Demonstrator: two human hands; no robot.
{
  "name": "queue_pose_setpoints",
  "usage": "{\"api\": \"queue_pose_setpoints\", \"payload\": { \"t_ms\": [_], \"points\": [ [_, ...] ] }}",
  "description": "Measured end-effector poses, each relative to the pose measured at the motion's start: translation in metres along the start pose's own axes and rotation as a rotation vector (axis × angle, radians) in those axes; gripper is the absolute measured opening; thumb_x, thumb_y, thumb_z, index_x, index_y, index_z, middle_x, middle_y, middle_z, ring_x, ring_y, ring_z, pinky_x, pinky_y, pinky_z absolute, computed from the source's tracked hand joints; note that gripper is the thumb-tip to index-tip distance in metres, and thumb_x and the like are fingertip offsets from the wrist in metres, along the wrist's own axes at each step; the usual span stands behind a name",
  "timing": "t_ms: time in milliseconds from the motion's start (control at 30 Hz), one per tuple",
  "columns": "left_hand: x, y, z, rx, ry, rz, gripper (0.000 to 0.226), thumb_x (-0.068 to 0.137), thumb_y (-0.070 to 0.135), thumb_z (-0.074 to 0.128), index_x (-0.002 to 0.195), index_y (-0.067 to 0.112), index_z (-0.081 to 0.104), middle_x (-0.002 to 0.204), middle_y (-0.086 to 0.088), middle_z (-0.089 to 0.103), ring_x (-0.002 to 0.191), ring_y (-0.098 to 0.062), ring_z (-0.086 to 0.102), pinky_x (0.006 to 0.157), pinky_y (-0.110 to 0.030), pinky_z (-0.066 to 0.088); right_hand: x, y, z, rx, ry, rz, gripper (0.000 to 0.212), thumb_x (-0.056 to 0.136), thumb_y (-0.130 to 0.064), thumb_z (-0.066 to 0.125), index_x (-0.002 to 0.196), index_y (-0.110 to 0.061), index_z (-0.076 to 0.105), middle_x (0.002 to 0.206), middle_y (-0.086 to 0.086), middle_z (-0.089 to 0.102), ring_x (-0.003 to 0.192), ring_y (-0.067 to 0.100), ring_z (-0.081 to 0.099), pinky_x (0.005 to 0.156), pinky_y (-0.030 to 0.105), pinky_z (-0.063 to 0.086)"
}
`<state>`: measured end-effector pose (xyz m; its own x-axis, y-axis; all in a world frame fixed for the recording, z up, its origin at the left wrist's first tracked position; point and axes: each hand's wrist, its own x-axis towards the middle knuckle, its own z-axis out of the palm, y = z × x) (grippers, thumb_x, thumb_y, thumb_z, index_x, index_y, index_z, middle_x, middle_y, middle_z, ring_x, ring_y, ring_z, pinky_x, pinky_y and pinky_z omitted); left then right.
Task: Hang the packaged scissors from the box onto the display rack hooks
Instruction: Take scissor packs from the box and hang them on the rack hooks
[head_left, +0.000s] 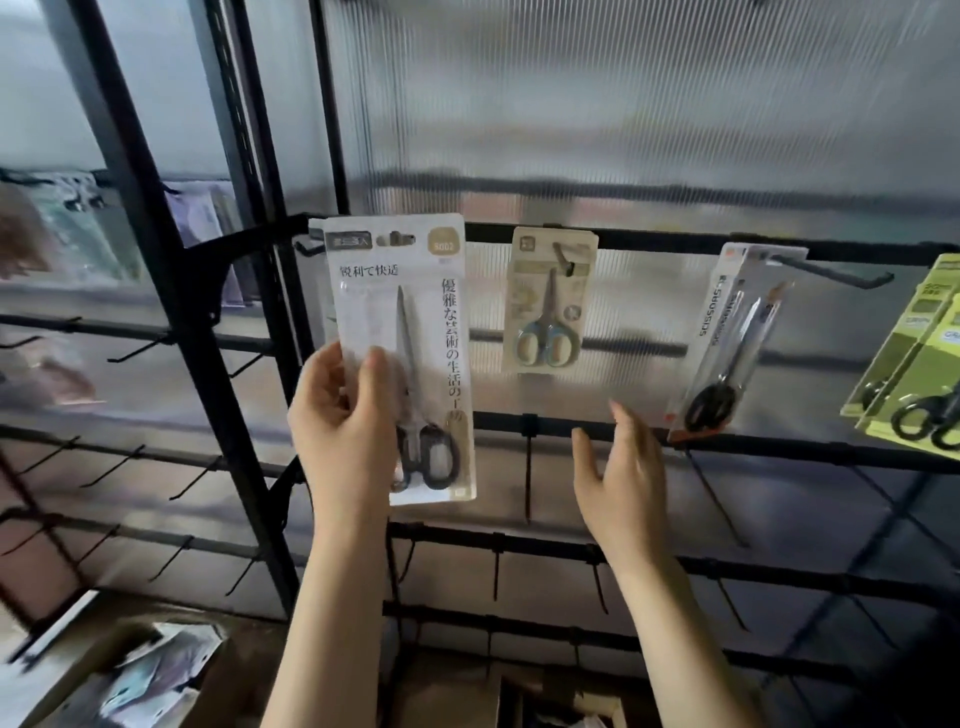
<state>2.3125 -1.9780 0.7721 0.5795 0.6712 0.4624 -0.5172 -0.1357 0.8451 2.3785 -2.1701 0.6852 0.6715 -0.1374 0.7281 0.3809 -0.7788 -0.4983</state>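
Observation:
My left hand (343, 431) grips a white pack of black-handled scissors (410, 332) by its lower left edge, thumb across the front. The pack stands upright with its top hole level with the top rail of the black display rack (649, 240), at the rack's left end. My right hand (621, 467) is open with fingers spread, held free in front of the second rail, holding nothing. On the top rail hang a beige pack of blue-handled scissors (550, 306), a tilted white pack of black scissors (732, 343) and green packs (914, 364) at the right edge.
Lower rails carry several bare black hooks (717, 499). A black upright post (171, 312) separates a second rack on the left with bare hooks and blurred packs behind. A cardboard box (130, 670) with more packs sits at the bottom left.

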Motion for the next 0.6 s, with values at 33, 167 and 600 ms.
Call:
{"api": "queue_pose_setpoints", "payload": {
  "t_ms": [33,167,600],
  "points": [
    [0.005,0.0,-0.007,0.001,0.02,0.008,0.013,0.089,0.023,0.06,0.078,0.017,0.053,0.069,-0.001,0.048,0.065,-0.015,0.044,0.059,-0.032,0.039,-0.001,-0.006,0.004,0.003,-0.021,-0.011,0.046,0.089,-0.024,0.062,0.126,0.002,0.052,0.121,0.018,0.061,0.113,0.03,0.059,0.091,0.04,0.051],
    [0.029,-0.005,-0.031,0.05,0.089,-0.016,0.015,0.083,0.027,0.058,0.079,0.013,0.056,0.067,-0.001,0.045,0.064,-0.018,0.04,0.059,-0.037,0.036,-0.003,-0.025,0.02,0.016,-0.085,-0.042,0.042,0.089,-0.02,0.064,0.124,0.0,0.055,0.122,0.016,0.061,0.114,0.029,0.058,0.091,0.035,0.046],
    [0.059,-0.008,-0.056,0.086,0.0,-0.039,0.026,0.089,0.013,0.054,0.065,0.015,0.043,0.056,0.004,0.037,0.048,-0.006,0.031,0.041,-0.017,0.029,-0.021,-0.043,0.061,-0.174,-0.359,0.07,0.062,0.09,-0.048,0.039,0.142,-0.014,0.043,0.152,0.013,0.032,0.143,0.03,0.024,0.115,0.047,0.021]
  ]
}}
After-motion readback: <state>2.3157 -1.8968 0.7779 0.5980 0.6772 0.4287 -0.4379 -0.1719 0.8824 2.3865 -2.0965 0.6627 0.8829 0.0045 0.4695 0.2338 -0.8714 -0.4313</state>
